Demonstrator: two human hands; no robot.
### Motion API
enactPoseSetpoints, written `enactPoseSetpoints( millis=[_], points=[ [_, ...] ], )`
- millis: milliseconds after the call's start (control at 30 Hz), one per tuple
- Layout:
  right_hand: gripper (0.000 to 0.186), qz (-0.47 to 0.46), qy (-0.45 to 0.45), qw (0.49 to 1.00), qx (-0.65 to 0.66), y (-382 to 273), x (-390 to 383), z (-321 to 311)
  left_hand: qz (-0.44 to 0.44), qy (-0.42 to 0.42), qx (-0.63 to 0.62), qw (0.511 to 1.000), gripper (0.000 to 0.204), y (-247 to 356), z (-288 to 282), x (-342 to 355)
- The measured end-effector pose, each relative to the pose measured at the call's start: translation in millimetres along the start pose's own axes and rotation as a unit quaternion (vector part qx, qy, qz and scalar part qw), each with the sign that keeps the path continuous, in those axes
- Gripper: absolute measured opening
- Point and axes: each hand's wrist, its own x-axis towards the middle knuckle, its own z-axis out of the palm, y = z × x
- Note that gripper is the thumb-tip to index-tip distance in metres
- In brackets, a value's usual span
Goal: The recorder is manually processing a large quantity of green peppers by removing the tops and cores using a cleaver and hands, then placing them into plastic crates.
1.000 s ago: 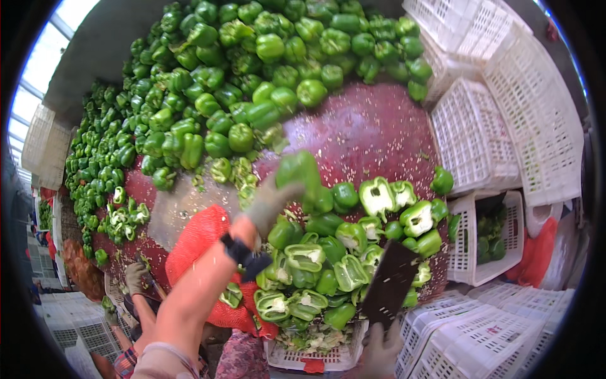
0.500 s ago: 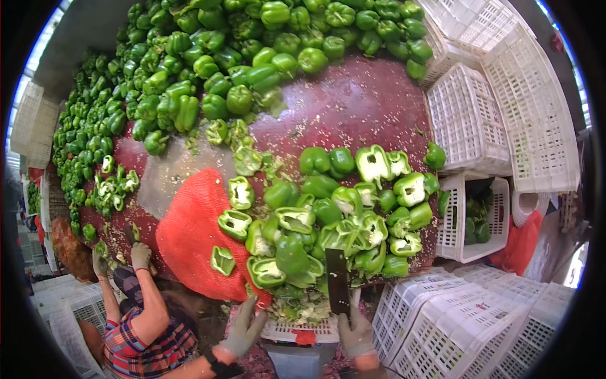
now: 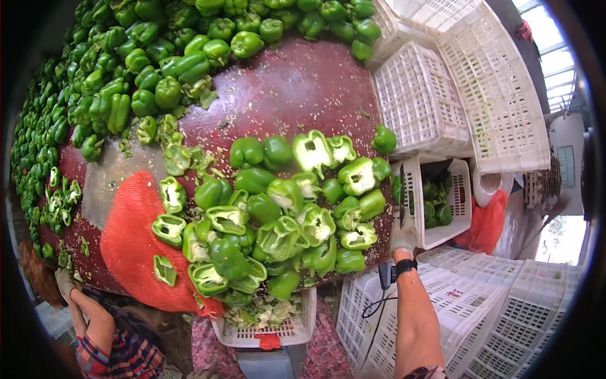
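My gloved right hand (image 3: 402,230) reaches along the table's right edge, beside a white crate (image 3: 429,239) holding green peppers; its fingers are closed round something narrow, too hidden to make out. My left hand is out of view. Halved and whole bell peppers (image 3: 284,234) cover the near part of the red tabletop (image 3: 284,76), partly over a red mesh sack (image 3: 126,234). A crate (image 3: 297,335) of pepper trimmings stands below the near edge.
Whole peppers (image 3: 113,88) are heaped along the far and left sides. Empty white crates (image 3: 423,95) line the right, more (image 3: 480,303) stack at lower right beside a red bag (image 3: 486,221). A co-worker (image 3: 107,354) in plaid works at lower left, a gloved hand (image 3: 66,284) at the table edge.
My right hand has moved up and rightward from the near edge to beside the crate; the broad blade no longer shows. My left hand has left view. The view has swung rightward.
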Motion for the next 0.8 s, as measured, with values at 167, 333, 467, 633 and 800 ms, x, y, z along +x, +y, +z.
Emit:
enactPoseSetpoints(
  millis=[167,333,467,633,800],
  points=[
    [0.050,-0.032,-0.027,0.994,0.104,-19.4,-2.9,27.5,-0.030,-0.064,0.009,0.997,0.040,26.9,-25.3,-2.6],
    [0.050,-0.033,-0.115,0.923,0.365,-20.5,-21.4,50.3,-0.026,-0.113,0.083,0.990,0.034,37.1,-35.6,9.1],
    [0.054,-0.007,-0.230,0.900,0.369,-14.4,0.9,44.1,-0.039,-0.132,0.087,0.987,0.034,35.8,-43.0,19.9],
    [0.040,-0.160,-0.056,0.979,0.110,17.2,51.4,51.1,-0.043,-0.138,0.089,0.985,0.034,39.5,-39.6,32.1],
    [0.038,-0.142,-0.002,0.989,0.040,5.4,75.3,30.9,-0.041,-0.154,0.064,0.985,0.034,25.2,-31.6,46.7]
  ],
)
